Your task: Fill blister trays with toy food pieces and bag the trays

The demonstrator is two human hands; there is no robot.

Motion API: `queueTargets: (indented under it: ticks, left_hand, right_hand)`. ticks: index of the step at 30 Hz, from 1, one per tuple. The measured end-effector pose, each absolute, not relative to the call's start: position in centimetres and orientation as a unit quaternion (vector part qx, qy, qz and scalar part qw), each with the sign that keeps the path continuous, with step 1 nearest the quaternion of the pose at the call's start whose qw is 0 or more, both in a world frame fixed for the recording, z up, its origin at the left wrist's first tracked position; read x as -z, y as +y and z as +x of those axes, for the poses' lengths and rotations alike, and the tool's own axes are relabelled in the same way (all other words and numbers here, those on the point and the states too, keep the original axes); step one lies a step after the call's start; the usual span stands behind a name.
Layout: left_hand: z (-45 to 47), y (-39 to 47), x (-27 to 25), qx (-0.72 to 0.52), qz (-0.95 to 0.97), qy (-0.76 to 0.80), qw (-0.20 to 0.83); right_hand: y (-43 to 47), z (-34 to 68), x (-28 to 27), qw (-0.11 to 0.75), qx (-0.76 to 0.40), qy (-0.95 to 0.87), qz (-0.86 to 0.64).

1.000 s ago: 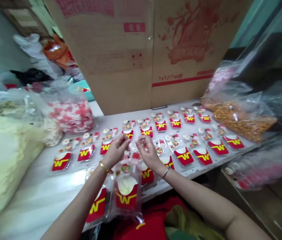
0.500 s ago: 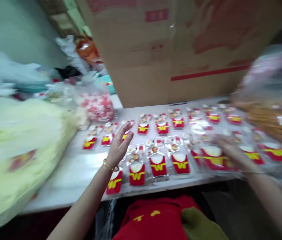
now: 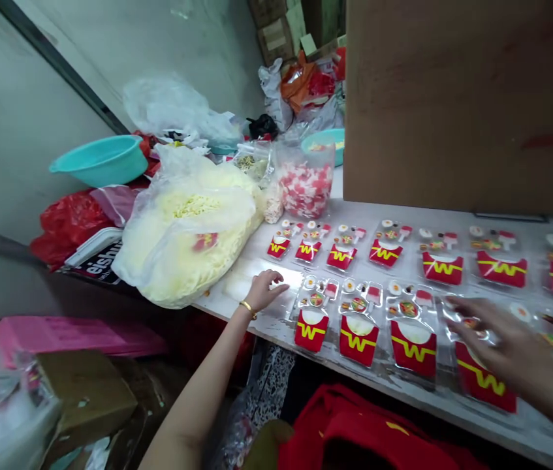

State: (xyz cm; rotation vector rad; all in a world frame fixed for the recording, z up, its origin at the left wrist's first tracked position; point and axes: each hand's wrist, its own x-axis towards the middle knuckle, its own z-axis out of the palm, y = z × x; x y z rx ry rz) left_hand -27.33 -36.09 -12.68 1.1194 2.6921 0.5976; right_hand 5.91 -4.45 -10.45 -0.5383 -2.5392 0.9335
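Note:
My left hand point(image 3: 265, 292), a bracelet at its wrist, is over a clear plastic sheet point(image 3: 244, 282) at the left of the table, fingers apart and slightly bent. Whether its fingertips touch the plastic I cannot tell. Beside it begins a front row of clear blister packs, such as one pack point(image 3: 311, 330) with a red fries box marked with a yellow W and small food toys above. My right hand point(image 3: 496, 333), slightly blurred, is stretched out over another pack point(image 3: 482, 382) and partly hides it; its fingers are apart. A back row of similar packs point(image 3: 386, 253) lies behind.
A large open bag of pale yellow pieces point(image 3: 183, 241) sits at the table's left end. Behind stand a bag of pink-and-white pieces point(image 3: 305, 186) and a turquoise basin point(image 3: 102, 160). A big cardboard box point(image 3: 452, 111) blocks the back. Pink container point(image 3: 75, 339) lies lower left.
The view has swung left, showing more of the yellow bag and the wall. My left hand now lies over the clear sheet left of the front row. My right hand is still over the packs.

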Motion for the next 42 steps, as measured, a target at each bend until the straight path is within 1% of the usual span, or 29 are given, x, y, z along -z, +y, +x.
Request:
queueTargets:
  ticks: [1, 3, 5, 7, 12, 18, 22, 28, 36, 42]
  left_hand:
    - [-27.3, -35.7, 13.4, -0.179, 0.376, 0.905, 0.082]
    - [-27.2, -35.1, 14.6, -0.154, 0.367, 0.913, 0.084]
    - [-27.3, -35.0, 15.5, -0.15, 0.354, 0.92, 0.08]
    - [-27.2, -35.4, 16.0, -0.155, 0.341, 0.924, 0.072]
    - [-26.7, -36.9, 16.4, -0.156, 0.329, 0.93, 0.055]
    - [-26.2, -36.9, 16.7, -0.118, 0.293, 0.948, 0.032]
    - [-25.9, -37.1, 16.8, -0.128, 0.29, 0.948, 0.033]
    - [-26.2, -37.7, 16.7, -0.146, 0.28, 0.948, 0.045]
    - [-27.4, -39.0, 16.3, -0.184, 0.28, 0.939, 0.073]
    - [-27.6, -39.9, 16.1, -0.212, 0.275, 0.933, 0.089]
  right_hand:
    - [-6.5, 3.6, 10.5, 0.132, -0.359, -0.915, -0.13]
    - [-10.9, -1.0, 10.6, 0.039, -0.37, -0.928, -0.003]
    - [-14.5, -4.7, 10.7, -0.012, -0.347, -0.931, 0.113]
    - [-16.7, -7.4, 10.8, -0.029, -0.313, -0.933, 0.178]
    - [-17.7, -10.4, 10.5, -0.039, -0.228, -0.942, 0.245]
    - [-18.0, -11.9, 11.6, -0.116, -0.17, -0.912, 0.354]
    - [-18.1, -13.5, 12.6, -0.112, -0.151, -0.894, 0.407]
    - [-17.3, -15.6, 12.0, -0.088, -0.161, -0.879, 0.44]
    - [-15.8, -17.1, 12.5, -0.023, -0.164, -0.913, 0.372]
    - [-15.8, -18.0, 12.9, -0.006, -0.188, -0.925, 0.331]
